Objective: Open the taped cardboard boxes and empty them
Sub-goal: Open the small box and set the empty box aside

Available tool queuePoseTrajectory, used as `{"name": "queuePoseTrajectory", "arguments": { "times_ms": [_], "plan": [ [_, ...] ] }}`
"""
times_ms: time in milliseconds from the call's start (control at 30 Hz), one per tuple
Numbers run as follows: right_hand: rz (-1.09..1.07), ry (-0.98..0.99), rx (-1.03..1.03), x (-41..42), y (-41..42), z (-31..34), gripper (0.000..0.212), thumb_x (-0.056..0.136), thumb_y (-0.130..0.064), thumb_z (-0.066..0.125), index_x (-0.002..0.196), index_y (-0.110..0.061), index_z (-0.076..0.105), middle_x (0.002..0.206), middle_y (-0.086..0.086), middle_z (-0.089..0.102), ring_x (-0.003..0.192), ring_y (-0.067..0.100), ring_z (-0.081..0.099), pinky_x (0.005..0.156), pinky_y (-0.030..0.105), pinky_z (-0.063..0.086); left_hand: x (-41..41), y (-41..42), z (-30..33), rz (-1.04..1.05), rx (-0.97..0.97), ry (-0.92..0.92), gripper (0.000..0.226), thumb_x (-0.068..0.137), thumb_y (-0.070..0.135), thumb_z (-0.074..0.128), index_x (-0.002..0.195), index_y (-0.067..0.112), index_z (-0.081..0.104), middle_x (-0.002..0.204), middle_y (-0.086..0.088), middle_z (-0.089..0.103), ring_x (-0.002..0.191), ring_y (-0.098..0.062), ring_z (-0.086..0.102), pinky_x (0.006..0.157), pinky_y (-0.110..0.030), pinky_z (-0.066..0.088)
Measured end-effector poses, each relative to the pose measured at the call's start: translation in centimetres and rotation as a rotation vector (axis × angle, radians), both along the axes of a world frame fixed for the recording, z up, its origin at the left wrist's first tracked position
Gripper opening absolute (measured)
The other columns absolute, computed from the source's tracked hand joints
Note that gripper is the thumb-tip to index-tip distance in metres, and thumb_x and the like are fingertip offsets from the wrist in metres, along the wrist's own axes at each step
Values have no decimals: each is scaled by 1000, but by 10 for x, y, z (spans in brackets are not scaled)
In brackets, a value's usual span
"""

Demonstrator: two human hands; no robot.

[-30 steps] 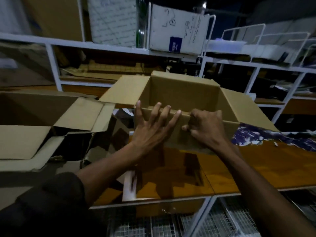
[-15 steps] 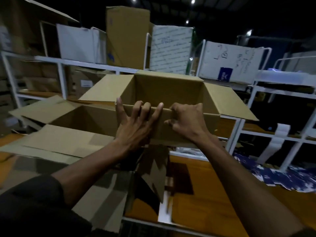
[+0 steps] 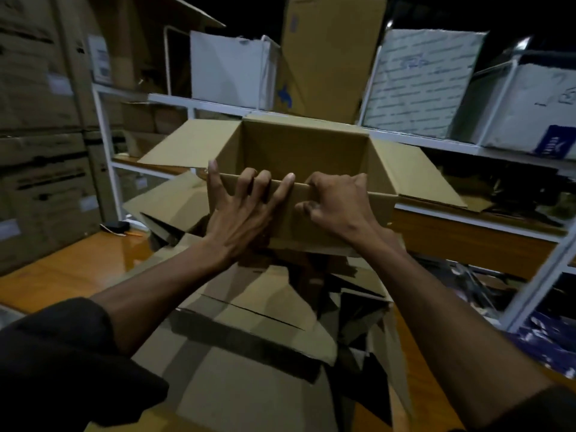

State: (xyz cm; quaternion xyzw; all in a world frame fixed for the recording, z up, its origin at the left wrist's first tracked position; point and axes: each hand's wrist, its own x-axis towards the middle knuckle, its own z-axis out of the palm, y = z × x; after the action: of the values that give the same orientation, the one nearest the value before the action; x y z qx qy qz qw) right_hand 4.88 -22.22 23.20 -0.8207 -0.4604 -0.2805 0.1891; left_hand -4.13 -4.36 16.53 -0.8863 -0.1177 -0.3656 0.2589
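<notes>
With the open cardboard box held up above the heap of opened boxes, hook your left hand fingers and curled right hand firmly over its near wall and keep it level.

A single head-worn view is given, aimed forward and slightly down from close behind both forearms. The grip on the near wall of the open box is centred; shelving is seen beyond it.
</notes>
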Motion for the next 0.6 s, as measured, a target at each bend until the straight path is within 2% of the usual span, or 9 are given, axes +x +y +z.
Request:
{"name": "queuePoseTrajectory", "arguments": {
  "times_ms": [133,200,267,367,500,600],
  "plan": [
    [-38,17,-16,-4,52,-17,21,90,-40,67,105,-27,65,85,-8,64,90,18,63,87,39,28,-1,51,-19,-8,-23,55,141,56,71,81,159,22,-2,142,-17,20,131,-40,27,105,-78,-8],
    [-48,38,-26,-7,69,-25,19,92,-41,65,106,-28,66,84,-9,64,90,17,63,85,38,26,-2,69,-29,-22,-27,83,141,55,68,83,158,22,-1,142,-17,21,131,-41,28,105,-81,-2],
    [-77,26,-36,-10,80,-29,19,93,-40,64,107,-28,66,90,-7,69,91,17,63,86,38,27,-4,81,-35,-47,-37,97,139,55,62,85,158,22,0,142,-18,22,132,-41,28,105,-84,3],
    [-109,11,-37,-12,88,-30,17,93,-39,63,105,-27,65,91,-5,68,92,18,63,91,40,31,-5,88,-34,-78,-55,95,138,57,56,86,158,23,-1,143,-18,21,133,-42,27,104,-83,1],
    [-107,22,-37,-16,88,-29,14,95,-37,62,101,-25,64,84,-8,61,88,17,61,95,43,32,-3,94,-37,-120,-50,47,132,61,58,83,157,23,0,141,-18,21,131,-42,26,105,-82,-1],
    [-119,2,-33,-18,87,-31,15,95,-35,63,103,-23,65,84,-7,63,87,16,61,95,43,32,1,95,-39,-128,-48,31,133,60,61,82,157,23,0,142,-18,20,130,-42,26,106,-82,0]
  ]
}}
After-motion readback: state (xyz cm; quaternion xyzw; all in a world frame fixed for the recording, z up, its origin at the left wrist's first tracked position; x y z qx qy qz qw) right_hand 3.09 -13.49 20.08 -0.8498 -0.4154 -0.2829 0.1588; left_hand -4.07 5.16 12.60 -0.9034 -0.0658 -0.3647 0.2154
